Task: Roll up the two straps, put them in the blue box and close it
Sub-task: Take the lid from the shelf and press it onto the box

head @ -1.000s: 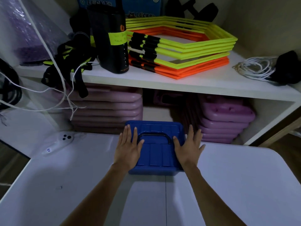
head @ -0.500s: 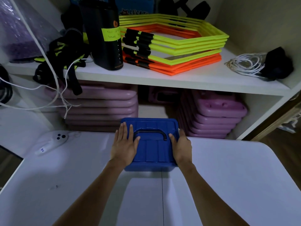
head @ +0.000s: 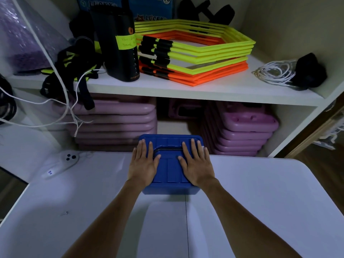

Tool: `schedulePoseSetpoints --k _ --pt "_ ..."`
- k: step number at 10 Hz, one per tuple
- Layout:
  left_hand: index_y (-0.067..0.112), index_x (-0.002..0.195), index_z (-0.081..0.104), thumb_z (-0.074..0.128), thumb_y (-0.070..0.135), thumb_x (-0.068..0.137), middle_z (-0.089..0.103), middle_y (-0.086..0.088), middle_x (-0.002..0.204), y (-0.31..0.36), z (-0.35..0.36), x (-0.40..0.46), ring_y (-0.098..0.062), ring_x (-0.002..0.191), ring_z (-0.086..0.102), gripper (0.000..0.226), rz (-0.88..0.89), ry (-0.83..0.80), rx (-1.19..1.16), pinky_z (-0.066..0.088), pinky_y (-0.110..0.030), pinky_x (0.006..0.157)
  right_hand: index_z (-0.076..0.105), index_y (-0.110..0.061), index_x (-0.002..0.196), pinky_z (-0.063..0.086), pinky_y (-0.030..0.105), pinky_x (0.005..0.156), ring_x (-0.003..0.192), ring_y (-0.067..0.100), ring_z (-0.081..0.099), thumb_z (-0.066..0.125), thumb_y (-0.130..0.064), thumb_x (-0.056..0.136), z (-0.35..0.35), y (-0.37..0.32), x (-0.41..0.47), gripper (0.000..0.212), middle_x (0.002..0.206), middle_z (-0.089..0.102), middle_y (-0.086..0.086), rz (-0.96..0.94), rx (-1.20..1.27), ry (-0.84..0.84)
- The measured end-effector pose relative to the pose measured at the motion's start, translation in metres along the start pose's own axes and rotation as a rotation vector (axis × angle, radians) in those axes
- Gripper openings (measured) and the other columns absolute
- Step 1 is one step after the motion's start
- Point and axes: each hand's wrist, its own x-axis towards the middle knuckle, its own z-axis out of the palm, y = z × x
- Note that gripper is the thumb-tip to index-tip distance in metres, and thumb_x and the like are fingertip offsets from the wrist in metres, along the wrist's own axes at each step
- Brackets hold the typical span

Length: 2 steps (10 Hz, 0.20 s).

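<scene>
The blue box (head: 170,168) stands on the white table (head: 260,202) at its far edge, with its lid on and a dark handle lying flat on top. My left hand (head: 144,164) lies flat on the lid's left half, fingers spread. My right hand (head: 195,164) lies flat on the lid's right half, fingers spread too. Both palms rest on the lid and grip nothing. No straps show on the table; the box's inside is hidden by the lid.
A white remote (head: 61,162) lies at the table's far left. Behind the box, purple boards (head: 115,123) are stacked under a white shelf (head: 186,92). On the shelf are yellow and orange hexagon frames (head: 195,53), a black bottle (head: 119,43), black straps (head: 74,71) and a white cable coil (head: 275,73).
My right hand has moved from the box's right side up onto the lid and now lies flat. My left hand stays on the lid's left half.
</scene>
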Motion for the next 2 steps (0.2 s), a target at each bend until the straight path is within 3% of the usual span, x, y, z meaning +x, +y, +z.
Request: schedulePoseSetpoints --k 1,2 --pt "0.01 0.149 -0.007 0.005 0.052 0.095 -0.011 -0.016 0.158 -0.002 -0.006 0.007 -0.025 0.144 -0.016 0.069 0.01 -0.047 -0.046 -0.007 -0.04 0.118 -0.015 -0.026 0.152 -0.01 0.047 0.119 0.147 0.027 -0.019 -0.022 -0.066 0.079 -0.012 -0.002 0.006 0.083 0.161 -0.017 0.01 0.014 0.045 -0.078" --pt "0.013 0.15 -0.001 0.008 0.055 0.095 -0.009 -0.011 0.158 -0.007 -0.019 -0.011 -0.022 0.145 -0.014 0.07 0.05 -0.007 -0.221 -0.005 -0.041 0.118 -0.013 -0.029 0.152 -0.012 0.046 0.117 0.147 0.024 -0.019 0.011 -0.057 0.099 -0.03 -0.004 -0.007 0.065 0.162 -0.015 0.008 0.052 0.259 -0.114"
